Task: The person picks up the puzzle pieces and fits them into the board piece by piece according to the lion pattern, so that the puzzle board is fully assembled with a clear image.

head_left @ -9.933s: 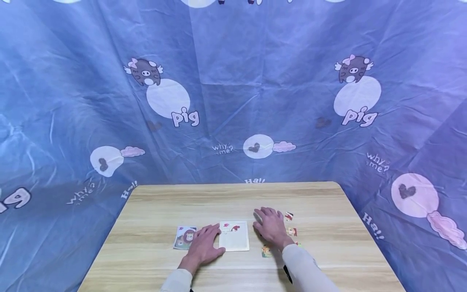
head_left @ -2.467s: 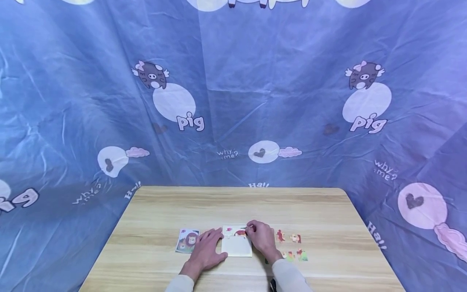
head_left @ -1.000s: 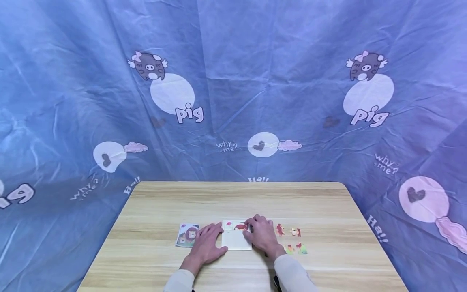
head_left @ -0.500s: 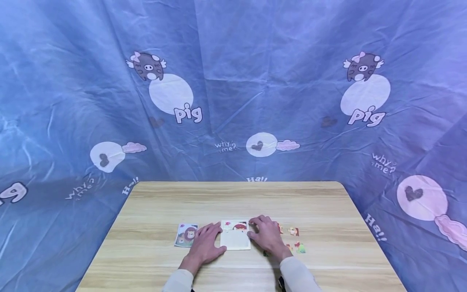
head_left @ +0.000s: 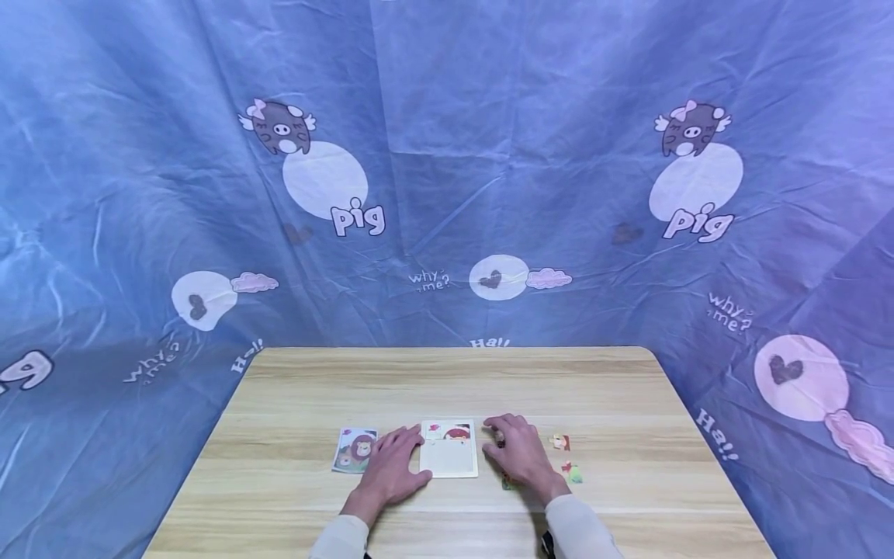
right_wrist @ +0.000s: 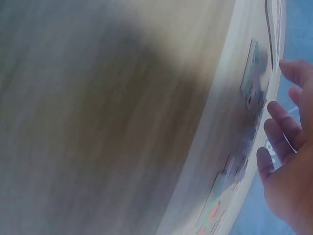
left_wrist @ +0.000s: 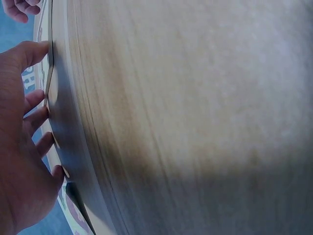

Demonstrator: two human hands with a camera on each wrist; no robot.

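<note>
Within white tray (head_left: pixel 449 461), puzzle pieces (head_left: pixel 458 434), far side

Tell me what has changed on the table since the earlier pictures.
The tray's top right corner, bare at first, now holds a puzzle piece. The right hand, which was at that corner, has let the piece go and moved right, toward the loose pieces. The left hand stays at the tray's left edge, and the lion card lies where it was.
</note>
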